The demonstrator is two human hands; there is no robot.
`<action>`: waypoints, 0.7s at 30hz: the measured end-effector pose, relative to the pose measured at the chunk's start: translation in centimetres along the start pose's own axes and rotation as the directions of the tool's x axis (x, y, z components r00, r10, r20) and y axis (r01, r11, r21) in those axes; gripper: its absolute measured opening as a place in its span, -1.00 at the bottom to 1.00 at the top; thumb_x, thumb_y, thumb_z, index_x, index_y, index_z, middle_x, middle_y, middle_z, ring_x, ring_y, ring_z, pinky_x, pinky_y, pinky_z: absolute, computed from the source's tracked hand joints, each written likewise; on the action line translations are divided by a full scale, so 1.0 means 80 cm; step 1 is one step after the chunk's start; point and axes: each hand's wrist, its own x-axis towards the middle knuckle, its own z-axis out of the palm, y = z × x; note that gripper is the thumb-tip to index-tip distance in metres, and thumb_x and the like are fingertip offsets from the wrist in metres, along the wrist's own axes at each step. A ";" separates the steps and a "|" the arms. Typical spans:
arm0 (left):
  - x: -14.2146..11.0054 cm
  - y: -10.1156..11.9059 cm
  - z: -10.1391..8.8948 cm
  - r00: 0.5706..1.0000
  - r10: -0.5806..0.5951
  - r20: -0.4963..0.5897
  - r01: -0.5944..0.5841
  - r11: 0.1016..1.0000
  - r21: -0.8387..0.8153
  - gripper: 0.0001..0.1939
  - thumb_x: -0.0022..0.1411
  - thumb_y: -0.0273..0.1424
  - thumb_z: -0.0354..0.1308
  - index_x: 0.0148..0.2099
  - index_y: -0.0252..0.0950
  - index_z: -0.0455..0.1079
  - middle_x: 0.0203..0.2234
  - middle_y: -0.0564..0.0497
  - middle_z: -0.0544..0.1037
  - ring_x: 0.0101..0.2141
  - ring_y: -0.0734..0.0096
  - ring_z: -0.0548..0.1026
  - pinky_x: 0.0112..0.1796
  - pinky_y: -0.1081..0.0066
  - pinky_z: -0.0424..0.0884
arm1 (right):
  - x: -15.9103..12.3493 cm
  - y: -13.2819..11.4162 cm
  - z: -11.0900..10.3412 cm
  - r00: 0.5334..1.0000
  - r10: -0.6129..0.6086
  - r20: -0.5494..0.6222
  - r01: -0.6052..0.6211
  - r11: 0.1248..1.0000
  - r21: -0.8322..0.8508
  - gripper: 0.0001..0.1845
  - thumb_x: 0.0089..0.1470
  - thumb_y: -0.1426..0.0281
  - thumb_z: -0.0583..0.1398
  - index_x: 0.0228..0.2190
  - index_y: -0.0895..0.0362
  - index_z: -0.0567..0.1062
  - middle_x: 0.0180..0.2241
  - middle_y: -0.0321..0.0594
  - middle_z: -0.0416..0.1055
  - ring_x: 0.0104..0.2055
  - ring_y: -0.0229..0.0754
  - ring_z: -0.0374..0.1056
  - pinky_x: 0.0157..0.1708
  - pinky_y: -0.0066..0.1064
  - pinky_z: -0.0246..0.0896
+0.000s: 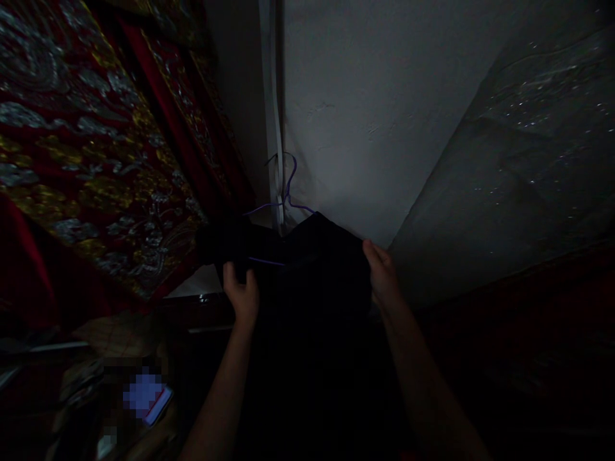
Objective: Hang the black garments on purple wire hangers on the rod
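Observation:
A black garment (327, 275) hangs on a thin purple clothes hanger (290, 192) in front of a pale wall. The hanger's hook is up by a narrow vertical strip. My right hand (383, 274) is closed on the garment's right shoulder edge, thumb on top. On the other side, my left hand (241, 293) grips the cloth below the left shoulder, its thumb and a finger showing. Part of the hanger's lower bar shows through the neck opening. The garment's lower part is lost in the dark.
Red cloth with gold and silver embroidery (96, 147) hangs at the left. A translucent sheet (519, 147) with glints covers the right side. The narrow pale strip (277, 96) runs down the wall. At lower left a blue-lit screen (157, 404) glows beside a blurred-out patch.

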 end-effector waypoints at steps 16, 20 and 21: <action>-0.063 0.035 -0.037 0.948 -0.213 0.237 0.286 0.896 -0.340 -0.84 0.09 -0.36 0.21 -0.35 -0.19 0.24 -0.47 0.12 0.33 -0.40 0.40 0.36 -0.34 0.43 0.35 | -0.110 0.083 0.047 0.995 -0.091 0.028 0.095 0.957 -0.273 -0.61 0.18 -0.03 0.12 -0.36 0.04 0.40 -0.36 -0.19 0.40 -0.24 -0.05 0.35 -0.13 -0.22 0.26; -0.078 0.052 -0.040 0.923 -0.202 0.327 0.333 0.845 -0.419 -0.83 0.08 -0.35 0.27 -0.34 -0.25 0.33 -0.50 0.13 0.38 -0.44 0.47 0.35 -0.38 0.50 0.32 | -0.136 0.115 0.110 0.841 0.202 0.502 -0.092 0.968 -0.235 -0.43 0.25 -0.10 -0.04 -0.48 0.09 0.38 -0.49 -0.26 0.36 -0.40 -0.17 0.30 -0.31 -0.34 0.17; -0.080 0.054 -0.042 0.919 -0.201 0.338 0.340 0.837 -0.428 -0.83 0.09 -0.35 0.28 -0.33 -0.26 0.34 -0.49 0.13 0.39 -0.44 0.47 0.36 -0.37 0.51 0.33 | -0.138 0.120 0.120 0.834 0.204 0.512 -0.116 0.973 -0.198 -0.42 0.25 -0.10 -0.04 -0.48 0.10 0.38 -0.50 -0.28 0.34 -0.42 -0.20 0.27 -0.35 -0.36 0.15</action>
